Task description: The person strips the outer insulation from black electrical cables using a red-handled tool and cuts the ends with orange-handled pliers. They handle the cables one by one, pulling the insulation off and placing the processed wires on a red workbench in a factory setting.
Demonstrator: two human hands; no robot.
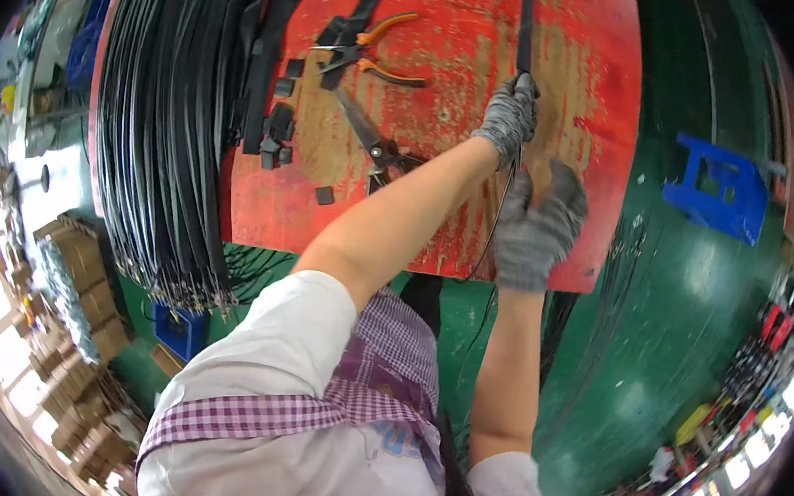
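My left hand (511, 112), in a grey knit glove, reaches across the worn red table (453, 36) and is closed around a long black sleeve or strap (526, 23) that runs to the far edge. Thin black cable (496, 214) trails from below that hand toward the near edge. My right hand (542, 225), gloved alike, is nearer me beside the cable, thumb and fingers apart with nothing visible between them. Left of my left forearm lie large shears (373, 142), partly covered by the arm. Beyond them are orange-handled pliers (369, 52) on a black strip.
A thick bundle of black cables (168, 115) covers the table's left side and hangs over its near edge. Small black cut pieces (278, 124) lie beside it. More thin cables (617, 267) hang at the right. A blue plastic stool (718, 189) stands on the green floor.
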